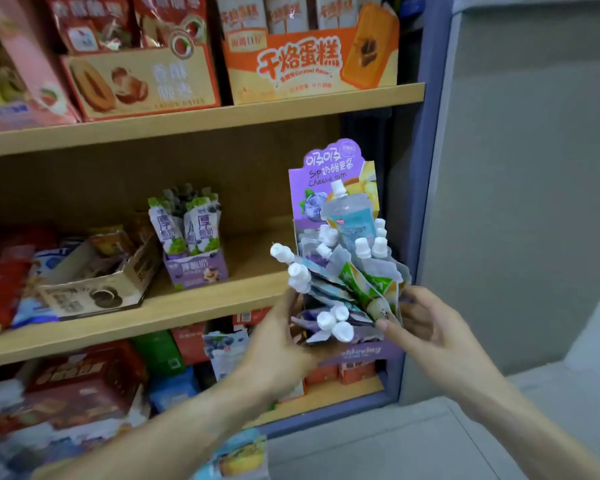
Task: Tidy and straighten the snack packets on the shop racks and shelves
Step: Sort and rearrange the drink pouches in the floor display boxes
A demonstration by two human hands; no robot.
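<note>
A purple cardboard display box (329,168) of spouted cheese-jam pouches (347,271) is held out in front of the middle shelf's right end. The pouches lean untidily in all directions, with white caps pointing left and down. My left hand (281,341) grips the box's lower left side from beneath. My right hand (420,323) holds the lower right side, with its fingers curled onto the front pouches. The box's lower front is partly hidden by my hands.
On the middle wooden shelf (174,306) stand a small purple box of yoghurt packets (194,268) and a tilted open carton (94,282). Orange cake box (309,67) and date box (139,81) sit above. A grey wall (520,168) borders the rack's blue post (426,188).
</note>
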